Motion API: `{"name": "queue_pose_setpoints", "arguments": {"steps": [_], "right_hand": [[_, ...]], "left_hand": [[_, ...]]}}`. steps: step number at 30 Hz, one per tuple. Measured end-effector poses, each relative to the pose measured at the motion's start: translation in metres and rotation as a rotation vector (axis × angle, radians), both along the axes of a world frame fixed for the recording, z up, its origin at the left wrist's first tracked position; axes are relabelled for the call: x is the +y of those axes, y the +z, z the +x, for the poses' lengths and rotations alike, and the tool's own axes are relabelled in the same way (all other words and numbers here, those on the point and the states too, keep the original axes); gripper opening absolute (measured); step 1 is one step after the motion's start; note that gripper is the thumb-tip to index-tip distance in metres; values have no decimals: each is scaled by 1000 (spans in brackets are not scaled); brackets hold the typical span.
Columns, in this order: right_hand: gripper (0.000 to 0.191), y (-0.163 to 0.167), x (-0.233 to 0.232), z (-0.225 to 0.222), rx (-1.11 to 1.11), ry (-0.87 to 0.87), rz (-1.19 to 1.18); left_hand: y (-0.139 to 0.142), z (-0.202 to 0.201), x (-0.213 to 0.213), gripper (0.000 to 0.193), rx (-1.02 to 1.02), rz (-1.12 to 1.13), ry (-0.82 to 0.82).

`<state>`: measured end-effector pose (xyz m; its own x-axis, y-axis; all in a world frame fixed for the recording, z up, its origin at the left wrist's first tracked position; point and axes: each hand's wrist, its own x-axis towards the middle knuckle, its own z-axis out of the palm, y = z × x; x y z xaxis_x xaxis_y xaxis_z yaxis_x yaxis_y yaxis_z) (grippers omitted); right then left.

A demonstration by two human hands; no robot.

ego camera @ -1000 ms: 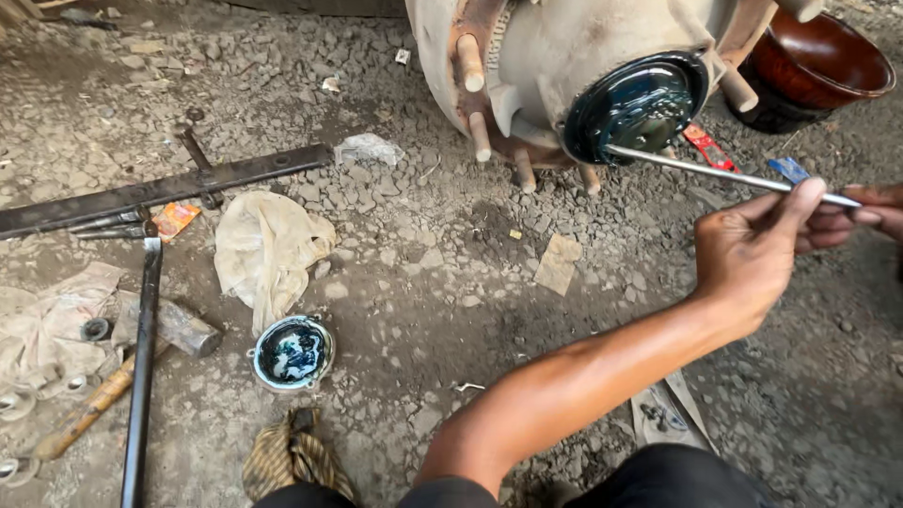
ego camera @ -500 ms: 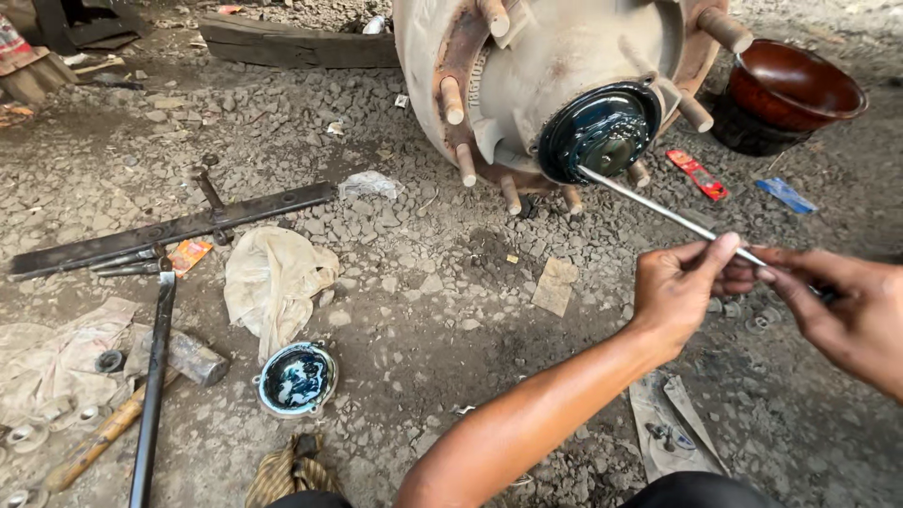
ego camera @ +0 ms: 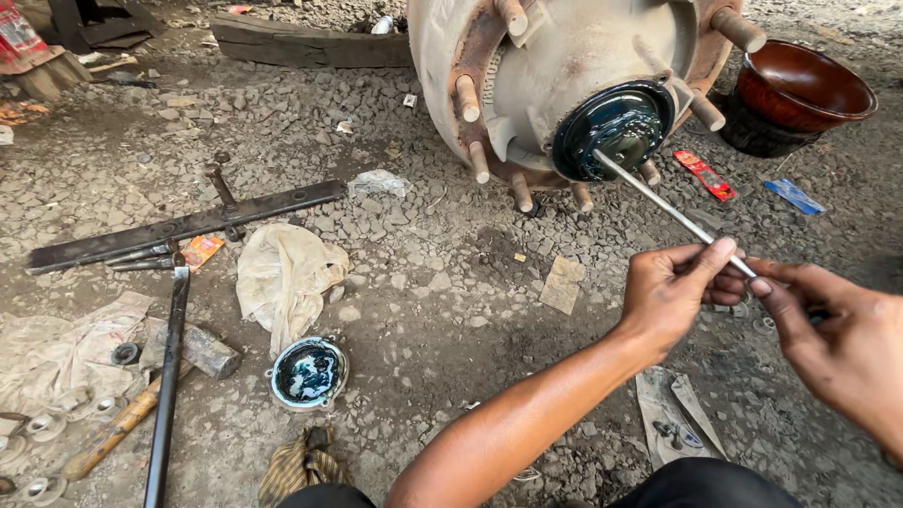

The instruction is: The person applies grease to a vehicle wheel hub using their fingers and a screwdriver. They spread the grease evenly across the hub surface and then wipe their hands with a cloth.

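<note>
A large rusty wheel hub (ego camera: 564, 66) with several studs lies on the gravel ahead. Its centre (ego camera: 613, 127) is packed with dark blue-black grease. A thin metal rod (ego camera: 658, 202) runs from that grease down to my hands. My left hand (ego camera: 675, 287) pinches the rod near its lower end with thumb and fingers. My right hand (ego camera: 832, 343) grips the same end just behind it. A small round cap filled with dark grease (ego camera: 308, 373) lies on the ground at lower left.
A dark red bowl (ego camera: 800, 94) stands right of the hub. A flat steel bar (ego camera: 188, 226), a long black rod (ego camera: 167, 376), a hammer (ego camera: 141, 404), a dirty cloth (ego camera: 282, 277), washers (ego camera: 42, 423) and small packets (ego camera: 705, 176) lie on the gravel.
The view has shifted so the hub sits more central. My hands have come closer together along the rod, and the right hand now shows fully at its near end.
</note>
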<state>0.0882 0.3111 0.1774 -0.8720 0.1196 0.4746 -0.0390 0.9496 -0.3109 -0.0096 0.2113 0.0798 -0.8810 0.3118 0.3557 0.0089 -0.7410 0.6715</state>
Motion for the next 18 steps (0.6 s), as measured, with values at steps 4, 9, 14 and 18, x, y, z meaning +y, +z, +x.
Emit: {"name": "queue_pose_setpoints", "arguments": {"steps": [4, 9, 14, 18], "right_hand": [[32, -17, 1, 2, -9, -14, 10], [26, -48, 50, -26, 140, 271, -64], [18, -51, 88, -78, 212, 369, 22], [21, -52, 92, -70, 198, 386, 29]], "left_hand": [[-8, 0, -9, 36, 22, -39, 8], [-12, -14, 4, 33, 9, -163, 70], [-5, -37, 34, 34, 27, -168, 203], [-13, -26, 36, 33, 28, -144, 195]]}}
